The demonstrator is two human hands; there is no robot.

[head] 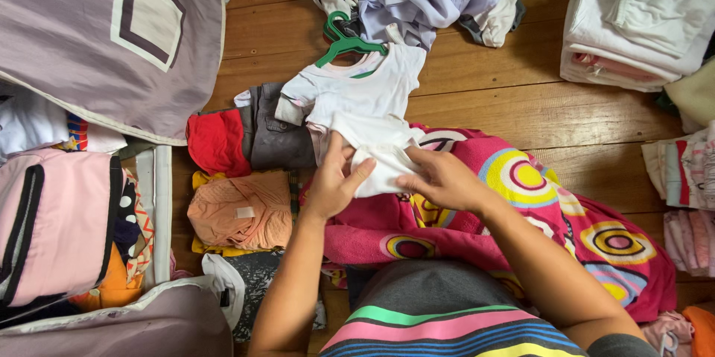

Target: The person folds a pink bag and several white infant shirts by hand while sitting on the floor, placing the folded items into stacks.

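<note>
White cloth (381,160), a small folded piece, sits pinched between your two hands, just above the pink towel with ringed circles (521,208) spread over your lap. Your left hand (333,182) grips its near-left edge, thumb on top pressing the fabric down against the curled fingers beneath. Your right hand (441,178) clasps the right edge, fingers held close together and laid flat over the cloth, their tips nearly meeting your left thumb. Just beyond your fingertips lies a small white shirt (365,89) on a green hanger (344,40), its lower hem touching the cloth you hold. Left of your left fingers are a folded grey garment (275,134), a red one (216,141), and a peach piece (242,212) nearer you. Well beyond your right fingers, a stack of folded white laundry (633,26) rests on the wooden floor (536,104).
</note>
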